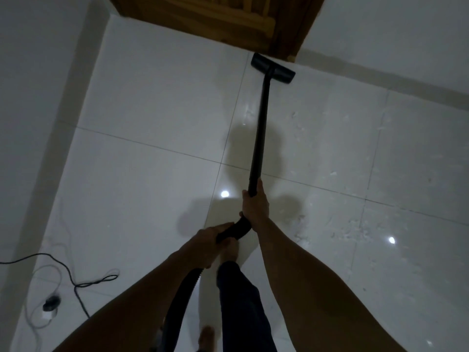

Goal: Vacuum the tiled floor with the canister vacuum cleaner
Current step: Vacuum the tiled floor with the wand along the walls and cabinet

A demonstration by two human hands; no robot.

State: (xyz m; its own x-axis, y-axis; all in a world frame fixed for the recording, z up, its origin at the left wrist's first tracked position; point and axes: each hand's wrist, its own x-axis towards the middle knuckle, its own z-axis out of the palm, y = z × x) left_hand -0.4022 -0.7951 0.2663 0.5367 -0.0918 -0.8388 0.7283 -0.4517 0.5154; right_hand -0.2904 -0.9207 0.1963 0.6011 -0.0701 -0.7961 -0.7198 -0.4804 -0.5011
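Observation:
A black vacuum wand (260, 128) runs from my hands up to its flat floor head (273, 68), which lies on the white tiled floor (157, 102) just in front of a wooden door. My right hand (255, 203) grips the wand's lower end. Below it, my left hand (206, 246) grips the curved black handle where the ribbed hose (181, 298) joins. The hose drops past my left forearm toward the bottom edge. The canister itself is out of view.
A wooden door (215, 19) closes the far end, with white walls on both sides. White scraps of debris (355, 227) are scattered over the tiles at right. A black power cord (76, 283) and plug lie at lower left. My bare feet and dark trouser leg stand at bottom centre.

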